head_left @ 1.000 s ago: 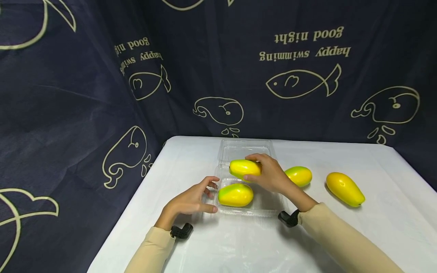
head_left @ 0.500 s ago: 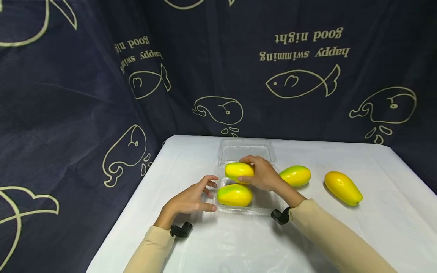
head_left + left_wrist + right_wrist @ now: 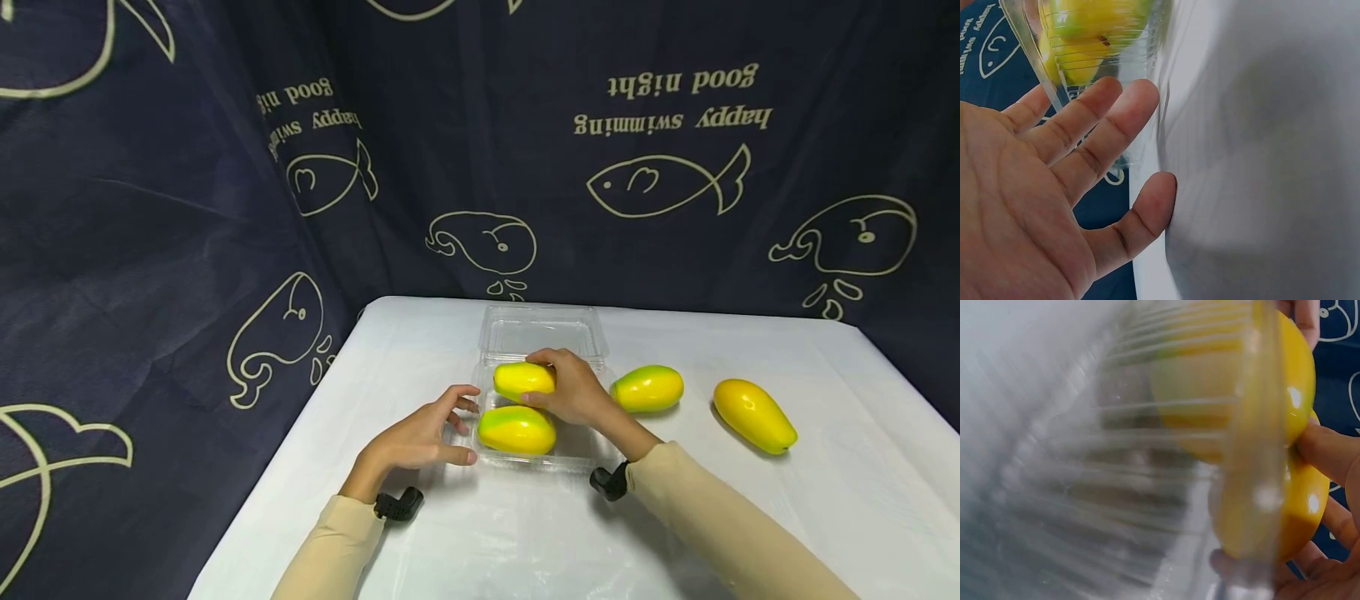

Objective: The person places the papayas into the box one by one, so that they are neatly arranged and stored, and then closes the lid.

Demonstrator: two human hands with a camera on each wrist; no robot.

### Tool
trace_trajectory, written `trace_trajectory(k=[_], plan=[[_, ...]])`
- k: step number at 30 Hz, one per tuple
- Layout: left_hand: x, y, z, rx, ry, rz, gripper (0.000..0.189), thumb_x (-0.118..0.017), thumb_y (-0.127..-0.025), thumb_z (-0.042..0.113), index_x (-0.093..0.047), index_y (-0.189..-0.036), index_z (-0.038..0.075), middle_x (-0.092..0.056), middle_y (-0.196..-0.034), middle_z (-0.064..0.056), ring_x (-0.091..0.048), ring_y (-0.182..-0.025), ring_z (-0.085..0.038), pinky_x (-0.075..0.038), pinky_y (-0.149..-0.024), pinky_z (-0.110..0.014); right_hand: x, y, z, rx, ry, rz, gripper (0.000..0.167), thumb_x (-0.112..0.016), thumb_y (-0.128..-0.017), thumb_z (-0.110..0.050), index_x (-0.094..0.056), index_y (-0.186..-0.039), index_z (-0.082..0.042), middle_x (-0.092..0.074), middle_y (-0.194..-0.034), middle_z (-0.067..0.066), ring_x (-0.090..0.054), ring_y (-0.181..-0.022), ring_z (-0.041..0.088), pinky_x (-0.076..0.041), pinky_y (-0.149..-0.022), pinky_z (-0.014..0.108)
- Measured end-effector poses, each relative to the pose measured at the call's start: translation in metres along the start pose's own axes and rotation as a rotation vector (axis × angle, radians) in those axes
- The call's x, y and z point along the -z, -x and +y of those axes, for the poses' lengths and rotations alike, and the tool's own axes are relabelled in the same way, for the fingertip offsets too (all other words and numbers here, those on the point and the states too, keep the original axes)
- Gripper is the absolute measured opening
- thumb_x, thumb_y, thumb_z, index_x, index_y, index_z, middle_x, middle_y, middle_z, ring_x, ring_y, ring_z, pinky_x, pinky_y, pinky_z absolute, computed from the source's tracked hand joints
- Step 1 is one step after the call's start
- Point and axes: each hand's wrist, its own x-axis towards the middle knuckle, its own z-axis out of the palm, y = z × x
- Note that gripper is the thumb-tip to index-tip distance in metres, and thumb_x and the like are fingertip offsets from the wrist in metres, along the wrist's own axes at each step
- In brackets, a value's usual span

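Observation:
My right hand (image 3: 572, 388) grips a yellow-green papaya (image 3: 519, 380) in the back half of a clear plastic clamshell box (image 3: 585, 450), thumb on the near side and fingers over the far side. In front of it, a second papaya (image 3: 517, 431) lies in the box. The right wrist view shows both papayas partly through the clear ribbed wall, with the held papaya (image 3: 1307, 506) in my fingers. My left hand (image 3: 420, 433) stands at the box's left side, fingers spread and holding nothing; in the left wrist view its fingertips (image 3: 1141, 94) are right at the box wall.
The box's clear lid (image 3: 540, 329) lies folded back behind it. To the right, one papaya (image 3: 648, 388) lies close to the box and another (image 3: 753, 415) farther right on the white tabletop (image 3: 825, 517). A dark printed curtain (image 3: 645, 250) hangs behind and to the left.
My right hand has moved left and slightly toward me, lowering its papaya into the box behind the other one. My left hand has stayed put.

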Motion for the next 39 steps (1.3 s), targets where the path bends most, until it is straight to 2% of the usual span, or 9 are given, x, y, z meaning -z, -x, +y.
trace_trajectory(k=[6, 15, 20, 26, 33, 39], plan=[[0.001, 0.001, -0.001, 0.003, -0.005, 0.002, 0.091, -0.081, -0.080, 0.036, -0.029, -0.153, 0.020, -0.054, -0.144, -0.007, -0.063, -0.109, -0.020, -0.047, -0.098, -0.045, -0.008, -0.001, 0.001, -0.033, -0.003, 0.013, 0.060, -0.085, -0.081, -0.029, -0.062, -0.132, -0.007, -0.066, -0.128, 0.011, -0.060, -0.117, 0.031, -0.047, -0.101, 0.048], [0.000, -0.002, -0.003, 0.010, 0.005, -0.008, 0.091, -0.081, -0.080, 0.036, -0.028, -0.154, 0.021, -0.055, -0.145, -0.006, -0.064, -0.110, -0.020, -0.047, -0.097, -0.043, -0.017, -0.002, -0.002, -0.115, -0.108, 0.062, 0.058, -0.087, -0.077, -0.023, -0.065, -0.128, -0.004, -0.068, -0.121, 0.018, -0.066, -0.106, 0.030, -0.053, -0.093, 0.045], [0.000, -0.001, -0.004, 0.020, 0.010, -0.010, 0.092, -0.081, -0.080, 0.037, -0.028, -0.154, 0.022, -0.054, -0.145, -0.005, -0.063, -0.111, -0.020, -0.047, -0.098, -0.043, -0.022, -0.002, -0.006, -0.192, -0.146, 0.066, 0.059, -0.086, -0.078, -0.023, -0.064, -0.131, -0.006, -0.066, -0.124, 0.018, -0.063, -0.109, 0.030, -0.052, -0.095, 0.046], [0.001, 0.000, -0.003, 0.015, 0.000, -0.007, 0.091, -0.081, -0.080, 0.037, -0.029, -0.153, 0.021, -0.055, -0.145, -0.005, -0.063, -0.110, -0.020, -0.047, -0.097, -0.043, -0.027, -0.002, -0.012, -0.302, -0.291, 0.074, 0.062, -0.085, -0.078, -0.015, -0.062, -0.135, -0.009, -0.063, -0.130, 0.017, -0.061, -0.113, 0.030, -0.051, -0.098, 0.046], [0.000, -0.001, -0.004, 0.017, -0.008, -0.008, 0.090, -0.079, -0.081, 0.038, -0.028, -0.153, 0.020, -0.055, -0.144, -0.005, -0.063, -0.110, -0.021, -0.047, -0.097, -0.042, -0.032, -0.002, -0.012, -0.330, -0.330, 0.099, 0.062, -0.085, -0.079, -0.012, -0.061, -0.137, -0.008, -0.059, -0.140, 0.016, -0.058, -0.124, 0.033, -0.048, -0.105, 0.048], [0.001, 0.000, -0.003, 0.017, -0.011, -0.005, 0.090, -0.079, -0.081, 0.038, -0.029, -0.153, 0.019, -0.055, -0.144, -0.005, -0.063, -0.109, -0.021, -0.048, -0.096, -0.042, -0.036, -0.002, -0.013, -0.418, -0.440, 0.124, 0.064, -0.085, -0.078, -0.009, -0.061, -0.138, -0.011, -0.055, -0.145, 0.014, -0.054, -0.127, 0.033, -0.046, -0.106, 0.049]])
